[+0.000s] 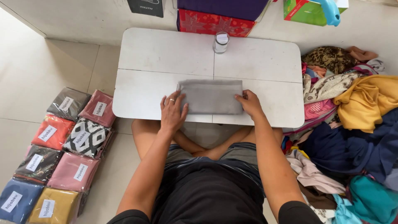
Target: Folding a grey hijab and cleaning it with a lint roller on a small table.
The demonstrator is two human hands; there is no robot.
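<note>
Left hand (172,113) lies flat, palm down, fingers spread a bit, pressing the left end of a folded grey cloth (211,96); a ring shows on one finger. Right hand (250,103) rests on the cloth's right end w/ fingers curled over the edge, thumb side toward the middle, not clenched around it as far as can be seen. The cloth is a neat rectangle lying flat near the front edge of a small white folding table (157,54), roughly centred across its middle seam. Farther back on the table, near the rear edge, stands a small clear jar (221,42), well apart from the cloth. Person sits cross-legged on a pale tiled floor (29,79) w/ knees under the table. To the left on the floor: rows of packed cloths in clear bags (66,153), each w/ a white label, colours incl. grey, pink, red, black-and-white pattern, blue, mustard. To the right: a loose heap of unfolded cloths (356,124), yellow, navy, teal, pink, leopard print. Behind the table, a red patterned box (215,24) against the wall & a green box (306,10) off to the right.
</note>
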